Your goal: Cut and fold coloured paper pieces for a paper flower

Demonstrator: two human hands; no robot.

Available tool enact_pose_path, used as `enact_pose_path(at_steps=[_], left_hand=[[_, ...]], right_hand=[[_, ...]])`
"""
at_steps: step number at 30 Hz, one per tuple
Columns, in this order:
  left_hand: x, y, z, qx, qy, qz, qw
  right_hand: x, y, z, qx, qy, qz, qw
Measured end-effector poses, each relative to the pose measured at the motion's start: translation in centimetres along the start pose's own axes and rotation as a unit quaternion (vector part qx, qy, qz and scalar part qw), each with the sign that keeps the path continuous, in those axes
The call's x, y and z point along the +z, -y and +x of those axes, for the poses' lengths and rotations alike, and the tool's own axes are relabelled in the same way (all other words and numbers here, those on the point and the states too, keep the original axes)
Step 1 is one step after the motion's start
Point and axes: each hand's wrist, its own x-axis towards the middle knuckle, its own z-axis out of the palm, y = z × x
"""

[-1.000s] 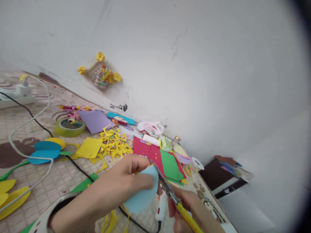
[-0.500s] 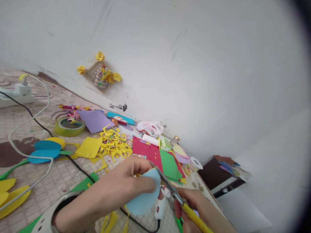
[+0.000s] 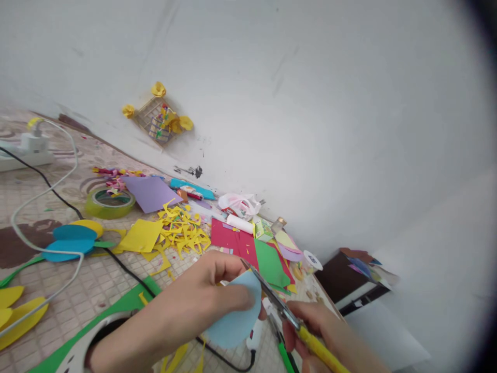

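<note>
My left hand pinches a light blue piece of paper between thumb and fingers. The paper has a rounded outline, and my thumb lies flat across its face. Yellow-handled scissors are gripped in my right hand. Their blades run along the paper's upper right edge, tips near my left fingertips. Whether the blades are parted there is hard to see. Part of the right hand's fingers is hidden behind the handle.
Yellow paper scraps, a yellow sheet, a purple sheet and a tape roll lie on the table. Red paper and green paper lie beyond my hands. A black cable passes under my left arm.
Both hands, the blue paper and the scissors have shifted slightly right and down. More of a green-handled tool on the table shows below the scissors.
</note>
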Motion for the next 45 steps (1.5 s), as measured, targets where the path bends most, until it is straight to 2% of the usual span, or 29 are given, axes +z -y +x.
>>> enact_pose_path(at_steps=[3, 9, 13, 15, 18, 22, 26, 32, 36, 40, 45], left_hand=[[0.3, 0.0, -0.1, 0.006, 0.000, -0.012, 1.000], [0.6, 0.1, -0.1, -0.019, -0.013, -0.018, 1.000], [0.6, 0.1, -0.2, -0.018, -0.005, -0.020, 1.000], [0.5, 0.2, -0.2, -0.014, 0.001, -0.019, 1.000], [0.6, 0.1, -0.3, -0.019, -0.004, -0.013, 1.000], [0.6, -0.1, -0.3, -0.021, -0.009, -0.017, 1.000], [0.6, -0.2, -0.3, -0.026, -0.010, -0.024, 0.999], [0.5, -0.1, -0.4, -0.020, 0.003, -0.024, 1.000], [0.4, 0.0, -0.4, -0.022, -0.008, -0.019, 1.000], [0.2, -0.1, -0.4, -0.028, 0.013, -0.004, 1.000], [0.1, -0.1, -0.4, -0.037, 0.032, 0.017, 0.999]], right_hand=[[0.6, -1.0, 0.6, -0.017, -0.021, 0.021, 0.999], [0.7, -3.1, 1.2, -0.047, -0.007, -0.006, 0.999], [0.6, -2.4, 0.7, -0.061, -0.042, 0.001, 0.997], [0.7, -1.7, 0.4, -0.046, -0.054, -0.001, 0.997], [0.8, -1.1, 0.2, -0.042, -0.053, -0.007, 0.998], [0.6, -1.1, -0.1, -0.071, -0.059, -0.025, 0.995], [0.5, -1.0, -0.3, -0.057, -0.068, -0.055, 0.994], [0.5, -0.1, -0.2, -0.061, -0.054, -0.052, 0.995], [0.4, 0.0, 0.4, -0.016, -0.030, -0.036, 0.999], [-0.5, 0.5, 0.3, 0.003, 0.012, -0.011, 1.000], [-2.2, 2.1, -0.3, 0.000, 0.047, -0.068, 0.997]])
